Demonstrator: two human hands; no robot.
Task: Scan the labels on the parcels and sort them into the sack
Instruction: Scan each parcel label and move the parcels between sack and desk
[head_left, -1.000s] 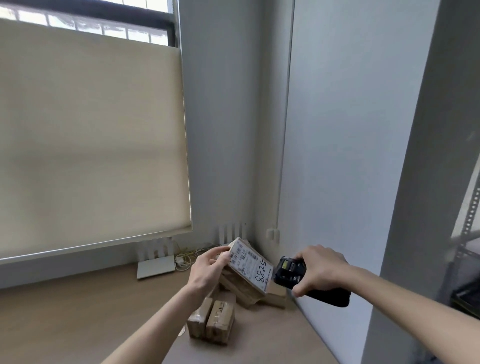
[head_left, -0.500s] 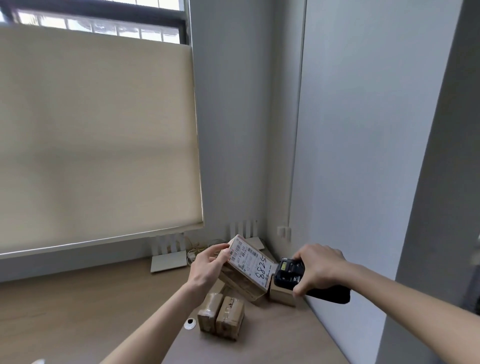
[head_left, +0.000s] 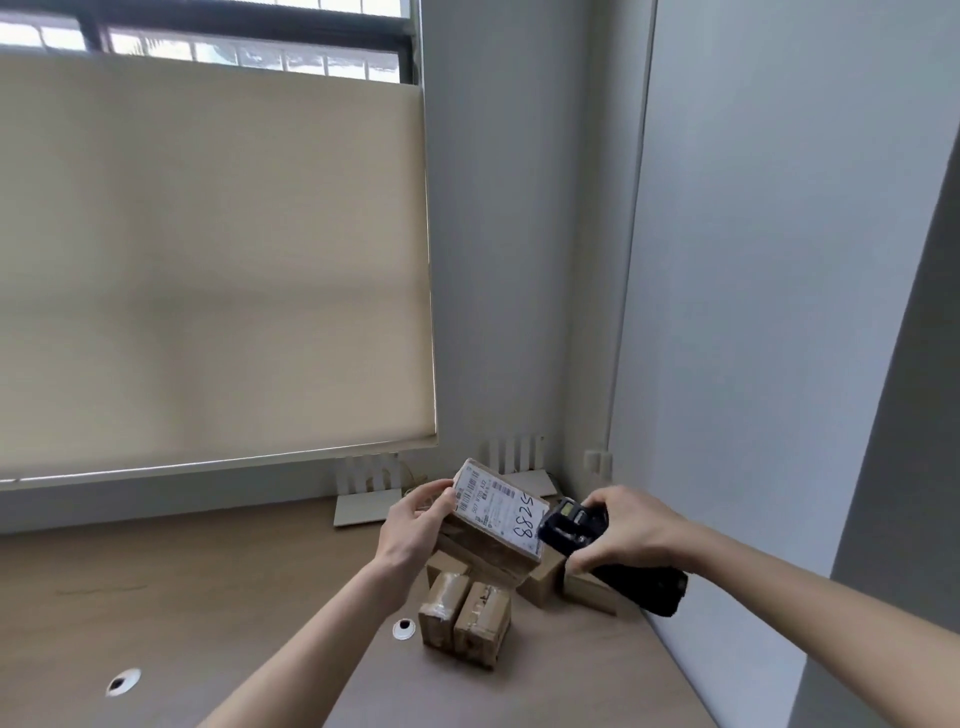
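My left hand (head_left: 415, 525) grips a parcel (head_left: 493, 525) by its left end, fingers wrapped over the top edge, holding it tilted above the desk (head_left: 182, 597). The parcel's white label (head_left: 496, 506) faces up toward me, printed with barcodes and handwritten digits in black marker near its right end.

At 3 o'clock from the parcel, my right hand (head_left: 636, 527) is closed around a black scanner (head_left: 574, 522). The scanner's head sits just beside the label's right edge, almost touching; its handle runs out toward 4 o'clock below my wrist.

Under the held parcel, more boxes (head_left: 545, 571) lie piled in the desk corner. At 6 o'clock from it, two small taped parcels (head_left: 465, 618) stand side by side, touching each other. Just left of them is a round white grommet (head_left: 404, 629), and a second grommet (head_left: 123, 682) sits far off toward 8 o'clock.

At 11 o'clock from the parcel a white router (head_left: 366, 493) rests against the wall under the blind (head_left: 208, 260). The sack is not visible from here.
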